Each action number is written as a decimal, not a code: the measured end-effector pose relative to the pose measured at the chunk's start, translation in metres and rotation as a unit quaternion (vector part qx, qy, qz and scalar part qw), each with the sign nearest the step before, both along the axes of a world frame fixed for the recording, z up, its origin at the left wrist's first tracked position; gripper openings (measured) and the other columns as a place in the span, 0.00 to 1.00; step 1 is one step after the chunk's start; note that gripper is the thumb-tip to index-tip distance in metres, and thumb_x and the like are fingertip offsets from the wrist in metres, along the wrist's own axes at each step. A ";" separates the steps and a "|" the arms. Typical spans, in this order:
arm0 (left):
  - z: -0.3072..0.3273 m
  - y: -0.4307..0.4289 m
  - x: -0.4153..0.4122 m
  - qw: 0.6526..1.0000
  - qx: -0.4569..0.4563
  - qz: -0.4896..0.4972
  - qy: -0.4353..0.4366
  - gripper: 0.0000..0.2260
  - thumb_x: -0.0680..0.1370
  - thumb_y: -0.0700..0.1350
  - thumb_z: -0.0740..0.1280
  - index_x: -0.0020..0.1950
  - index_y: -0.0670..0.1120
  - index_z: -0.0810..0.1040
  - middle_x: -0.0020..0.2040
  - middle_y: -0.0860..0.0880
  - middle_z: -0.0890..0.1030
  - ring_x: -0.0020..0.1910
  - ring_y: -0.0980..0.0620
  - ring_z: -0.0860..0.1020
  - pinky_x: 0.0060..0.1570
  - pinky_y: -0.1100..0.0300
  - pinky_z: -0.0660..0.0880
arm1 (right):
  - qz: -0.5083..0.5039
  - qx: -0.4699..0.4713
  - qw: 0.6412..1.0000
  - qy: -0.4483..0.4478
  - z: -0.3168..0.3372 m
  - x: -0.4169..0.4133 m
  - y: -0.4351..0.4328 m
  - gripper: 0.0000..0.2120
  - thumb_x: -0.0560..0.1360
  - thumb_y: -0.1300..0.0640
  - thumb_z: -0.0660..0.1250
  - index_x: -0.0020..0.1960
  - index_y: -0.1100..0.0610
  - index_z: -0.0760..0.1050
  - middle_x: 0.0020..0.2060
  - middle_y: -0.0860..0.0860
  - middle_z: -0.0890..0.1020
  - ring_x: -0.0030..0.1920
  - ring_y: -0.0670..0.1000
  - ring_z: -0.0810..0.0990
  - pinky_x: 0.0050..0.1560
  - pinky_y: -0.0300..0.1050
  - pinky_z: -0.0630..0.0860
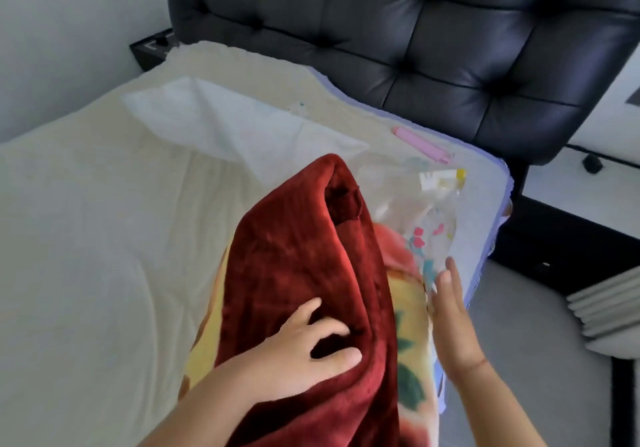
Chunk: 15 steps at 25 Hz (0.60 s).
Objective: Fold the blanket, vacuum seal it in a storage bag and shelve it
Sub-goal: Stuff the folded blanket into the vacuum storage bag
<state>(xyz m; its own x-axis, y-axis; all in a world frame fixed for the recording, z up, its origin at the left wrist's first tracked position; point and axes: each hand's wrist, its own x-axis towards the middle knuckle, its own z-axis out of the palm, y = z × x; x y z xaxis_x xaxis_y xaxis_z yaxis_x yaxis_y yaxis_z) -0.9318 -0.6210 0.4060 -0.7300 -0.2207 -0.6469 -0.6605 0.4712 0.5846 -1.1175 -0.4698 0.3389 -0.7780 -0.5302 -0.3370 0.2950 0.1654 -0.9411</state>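
Currently: one folded red blanket (301,245), one clear printed storage bag (434,214), one pink clip (420,144), one flat white sheet (221,121). Your left hand (308,342) presses spread fingers on the blanket. Your right hand (452,311), fingers straight, touches the bag's near edge. The hands are apart. The blanket stands bunched near the bed's (86,238) right edge, against the bag. The clip lies by the head edge. A wide stretch of cream cover lies left of the blanket. Dark tufted headboard (415,31); grey floor (526,325) at right.
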 end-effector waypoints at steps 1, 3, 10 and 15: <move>-0.001 -0.006 -0.003 0.999 -0.010 -0.020 0.037 0.25 0.68 0.75 0.56 0.63 0.71 0.60 0.76 0.62 0.51 0.73 0.54 0.63 0.72 0.49 0.59 | 0.006 0.019 1.000 0.020 0.009 -0.011 -0.004 0.37 0.69 0.30 0.64 0.73 0.32 0.52 0.68 0.37 0.67 0.67 0.40 0.70 0.70 0.46 0.62; -0.012 -0.023 -0.016 0.992 -0.024 0.006 0.123 0.27 0.71 0.73 0.56 0.67 0.70 0.51 0.67 0.58 0.73 0.61 0.57 0.76 0.65 0.55 0.68 | 0.011 0.074 0.994 0.075 0.010 -0.030 -0.012 0.35 0.73 0.44 0.70 0.74 0.39 0.55 0.62 0.44 0.75 0.59 0.43 0.77 0.63 0.44 0.69; -0.053 -0.065 -0.127 0.800 -0.420 0.137 0.407 0.10 0.78 0.52 0.63 0.44 0.47 0.79 0.46 0.51 0.71 0.44 0.52 0.69 0.49 0.58 0.63 | -0.051 0.125 0.980 0.144 -0.014 -0.043 -0.030 0.10 0.75 0.36 0.54 0.50 0.30 0.73 0.44 0.47 0.85 0.47 0.51 0.83 0.54 0.56 0.78; -0.042 -0.096 -0.183 0.855 -0.193 0.253 0.410 0.12 0.79 0.47 0.65 0.61 0.49 0.77 0.47 0.53 0.81 0.39 0.62 0.77 0.51 0.60 0.74 | -0.061 0.068 0.983 0.157 -0.017 -0.041 -0.043 0.14 0.75 0.32 0.51 0.56 0.27 0.71 0.48 0.47 0.84 0.51 0.47 0.83 0.57 0.55 0.78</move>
<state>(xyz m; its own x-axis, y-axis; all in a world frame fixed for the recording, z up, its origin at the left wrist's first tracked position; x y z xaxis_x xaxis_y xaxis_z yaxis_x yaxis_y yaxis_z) -1.1151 -0.7170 0.3639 -0.6504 -0.7241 0.2295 -0.2792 0.5089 0.8143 -1.1585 -0.5129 0.3222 -0.9099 -0.3937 -0.1306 0.0181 0.2769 -0.9607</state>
